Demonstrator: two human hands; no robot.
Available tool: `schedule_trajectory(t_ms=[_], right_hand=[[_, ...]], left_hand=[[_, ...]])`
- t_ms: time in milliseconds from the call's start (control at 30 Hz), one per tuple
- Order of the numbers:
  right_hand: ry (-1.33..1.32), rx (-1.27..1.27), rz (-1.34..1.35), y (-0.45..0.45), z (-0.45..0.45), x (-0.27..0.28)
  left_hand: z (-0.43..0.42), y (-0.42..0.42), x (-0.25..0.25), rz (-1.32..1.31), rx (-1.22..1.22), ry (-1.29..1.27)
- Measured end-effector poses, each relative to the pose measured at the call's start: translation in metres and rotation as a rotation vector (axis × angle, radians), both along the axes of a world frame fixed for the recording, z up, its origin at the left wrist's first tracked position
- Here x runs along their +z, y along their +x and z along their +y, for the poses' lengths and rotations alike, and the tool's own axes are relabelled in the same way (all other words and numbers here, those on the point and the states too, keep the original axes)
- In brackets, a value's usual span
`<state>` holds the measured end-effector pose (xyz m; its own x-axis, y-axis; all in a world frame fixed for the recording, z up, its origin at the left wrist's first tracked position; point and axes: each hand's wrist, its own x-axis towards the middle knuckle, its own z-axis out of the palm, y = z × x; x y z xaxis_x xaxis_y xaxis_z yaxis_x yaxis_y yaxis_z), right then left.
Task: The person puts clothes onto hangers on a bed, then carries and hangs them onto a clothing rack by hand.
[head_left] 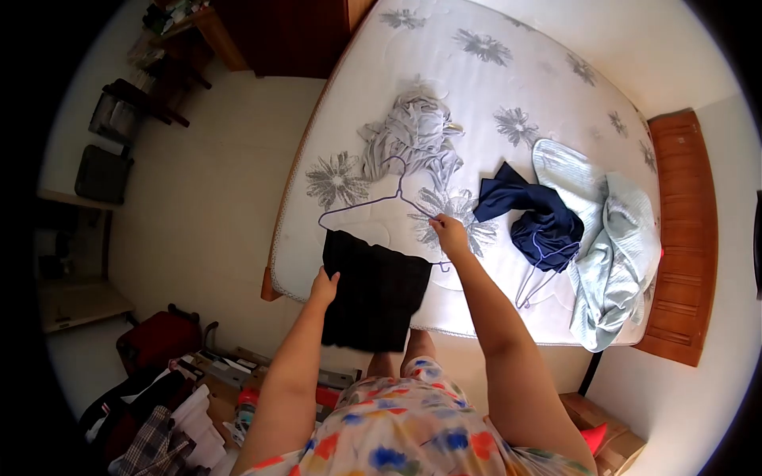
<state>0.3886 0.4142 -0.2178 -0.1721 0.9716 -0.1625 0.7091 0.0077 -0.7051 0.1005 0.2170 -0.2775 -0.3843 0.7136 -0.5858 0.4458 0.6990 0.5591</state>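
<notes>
A black garment [376,291], whose exact kind I cannot make out, hangs in front of me at the near edge of the mattress. Its top edge runs along the lower side of a purple clothes hanger [359,205], and the cloth hides the hanger's bottom bar. My right hand [450,236] pinches the hanger's right sloping arm. Closed on the garment's left edge is my left hand [324,286], fingers partly behind the cloth. The hanger's hook points away from me, toward a crumpled grey garment [413,131] on the mattress.
Dark navy clothing [528,202] lies right on the mattress [492,87], with more purple hangers [542,266] on it. Beside it is a pale green blanket [615,254]. A wooden headboard [679,238] stands far right. A red suitcase [161,341] and piled clothes [155,444] are lower left.
</notes>
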Motion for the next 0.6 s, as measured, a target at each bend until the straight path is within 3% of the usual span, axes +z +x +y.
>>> schedule_trajectory(t_ms=[67,167,300,467,600], right_hand=[[-0.053,-0.004,-0.024,-0.006,0.007,-0.033],[-0.123,-0.055,-0.046,-0.007,0.022,-0.07],[-0.022,-0.029,-0.024,0.005,0.046,-0.125],[0.077,-0.047,0.03,0.045,0.06,-0.127],[0.058,-0.293,0.032,0.124,0.061,-0.13]], left_hand=[[0.008,0.006,-0.012,0.088,0.053,-0.157],[0.013,0.002,-0.031,0.125,0.095,-0.002],[0.027,0.008,-0.034,0.444,-0.123,0.102],[0.071,0.042,-0.021,0.342,-0.158,0.294],[0.118,0.085,0.001,0.095,-0.192,0.421]])
